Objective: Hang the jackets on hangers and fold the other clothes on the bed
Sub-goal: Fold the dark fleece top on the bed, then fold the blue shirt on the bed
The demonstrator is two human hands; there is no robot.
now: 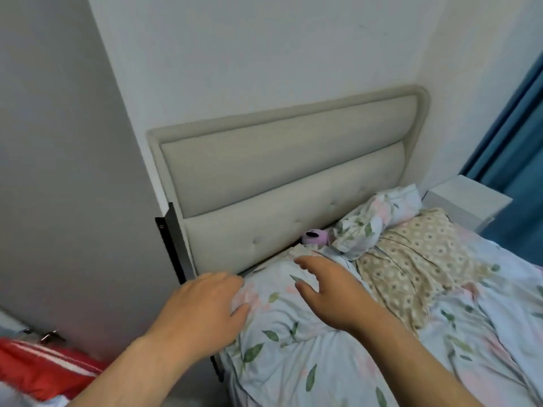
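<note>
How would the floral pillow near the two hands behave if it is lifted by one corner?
The floral pillow would probably sag and fold rather than stay flat, since its surface is deeply creased. Being so puffy, it is likely light for its bulk. The loose, wrinkled cover may slide over the filling, so a grip could catch cloth only.

Beige padded headboard [288, 171] against white wall [264, 54], blue curtain [523, 142] at right

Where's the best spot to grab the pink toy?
Probably by the rounded top of the pink toy, pinched from above and the front. The headboard stands right behind it, and the flowery pillow hides its right side, so only the top is free.
</note>
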